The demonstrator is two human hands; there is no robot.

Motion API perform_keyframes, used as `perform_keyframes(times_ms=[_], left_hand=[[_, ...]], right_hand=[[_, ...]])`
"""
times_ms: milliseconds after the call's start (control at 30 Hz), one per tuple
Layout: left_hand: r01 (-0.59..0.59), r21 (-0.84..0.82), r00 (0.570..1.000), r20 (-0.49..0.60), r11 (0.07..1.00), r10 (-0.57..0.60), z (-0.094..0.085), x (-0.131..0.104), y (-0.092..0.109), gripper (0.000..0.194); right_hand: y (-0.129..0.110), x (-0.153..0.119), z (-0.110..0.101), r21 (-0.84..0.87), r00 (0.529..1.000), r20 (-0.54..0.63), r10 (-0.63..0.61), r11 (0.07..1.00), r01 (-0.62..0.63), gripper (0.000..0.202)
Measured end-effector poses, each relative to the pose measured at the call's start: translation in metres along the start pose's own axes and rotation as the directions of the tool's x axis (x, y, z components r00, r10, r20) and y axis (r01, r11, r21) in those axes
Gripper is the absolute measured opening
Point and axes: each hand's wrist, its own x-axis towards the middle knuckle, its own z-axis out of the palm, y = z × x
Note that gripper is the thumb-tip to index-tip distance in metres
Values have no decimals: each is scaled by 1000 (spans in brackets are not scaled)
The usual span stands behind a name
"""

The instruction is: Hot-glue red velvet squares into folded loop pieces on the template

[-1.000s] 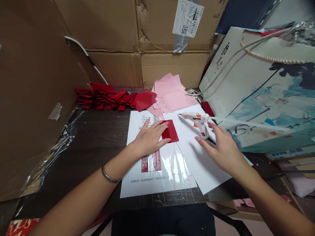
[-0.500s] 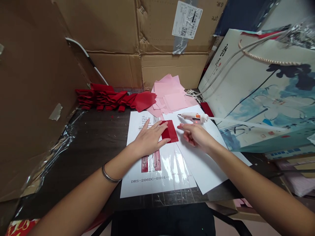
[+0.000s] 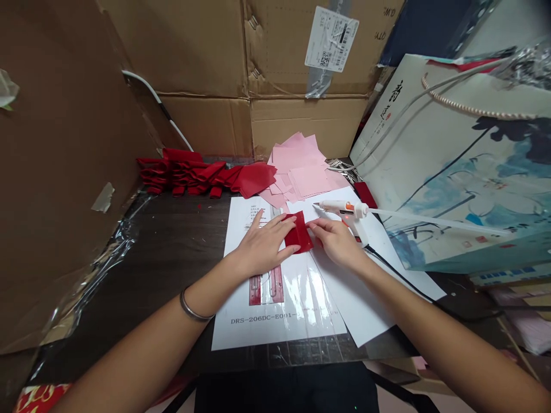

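A small piece of red fabric (image 3: 300,234) lies on the printed white sheet (image 3: 241,334) in front of me. My left hand (image 3: 267,241) rests flat on its left part, fingers spread. At the piece's right edge, my right hand (image 3: 334,240) pinches the border between thumb and forefinger, and that edge looks slightly lifted. Just beyond my right hand a white glue gun (image 3: 340,206) lies on its side, a clear glue stick (image 3: 430,219) sticking out of its back. Part of the red piece is hidden under my left fingers.
Folded red fabric pieces (image 3: 185,175) lie in a row at the back left, beside a pile of pink squares (image 3: 299,163). Small metal clips (image 3: 344,169) sit near the large paper bag (image 3: 447,149) on the right. Cardboard (image 3: 193,46) walls the back; a black cord (image 3: 404,281) runs right.
My right hand has moved to the red fabric and closed on its right edge, which has risen a little. The left hand stays pressed on it.
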Motion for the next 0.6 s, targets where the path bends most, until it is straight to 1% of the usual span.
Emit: perform_keyframes(times_ms=[33,67,100,200,400,500,600], left_hand=[[7,1,1000,1,1000,-7,0,0,0,52],[16,3,1000,4,1000,-16,-1,0,0,51],[26,5,1000,9,1000,-26,-2,0,1,50],[39,10,999,15,999,-39,-5,-1,2,47],[34,-6,999,-4,999,-34,-7,0,2,48],[24,-19,1000,-12,1000,-24,-8,1,3,47],[19,-29,1000,-8,999,-19,-9,2,3,46]], right_hand=[[1,-1,1,-19,999,-28,-47,999,46,33],[2,-2,3,-12,997,-53,-60,998,59,33],[2,-2,4,16,996,-73,-46,999,47,32],[2,-3,5,12,992,-103,-71,997,73,33],[1,-5,2,117,994,-14,-105,987,106,40],[0,-7,0,157,995,34,-93,984,87,46],[1,-7,-1,162,995,73,-66,985,53,48]])
